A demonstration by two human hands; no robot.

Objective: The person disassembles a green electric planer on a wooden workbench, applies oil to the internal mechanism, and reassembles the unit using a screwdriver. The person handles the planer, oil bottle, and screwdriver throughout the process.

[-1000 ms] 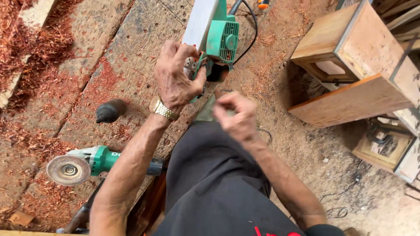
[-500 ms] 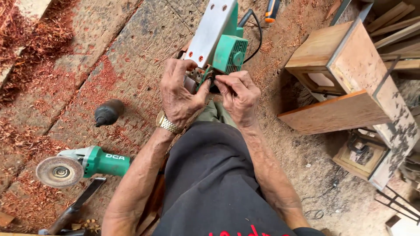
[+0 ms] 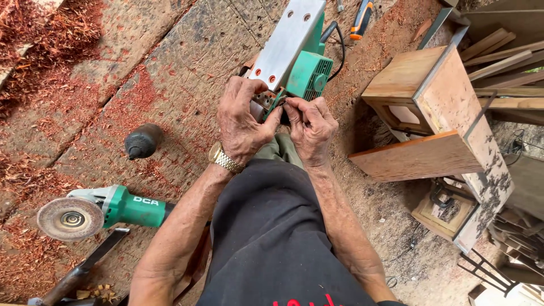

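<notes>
The heavy, rigid electric planer [image 3: 294,54] is gripped near its sole by the left hand [image 3: 242,122], while the right hand [image 3: 310,126] is pinched closed at its blade drum.

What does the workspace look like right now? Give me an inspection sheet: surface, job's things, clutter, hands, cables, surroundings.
Surface: worn wooden boards, strewn with reddish shavings.
Job's things: green electric planer lying sole-up, metal base facing the camera.
Clutter: green angle grinder with disc at left; black knob-shaped handle; orange-and-black tool near the top edge.
Hands: left hand, wristwatch on it, grips the planer's near end; right hand pinches at the same spot, fingers closed; what they pinch is hidden.
Cables: black cord loops from the planer.
Surroundings: wooden box at right, loose slats behind it.
</notes>
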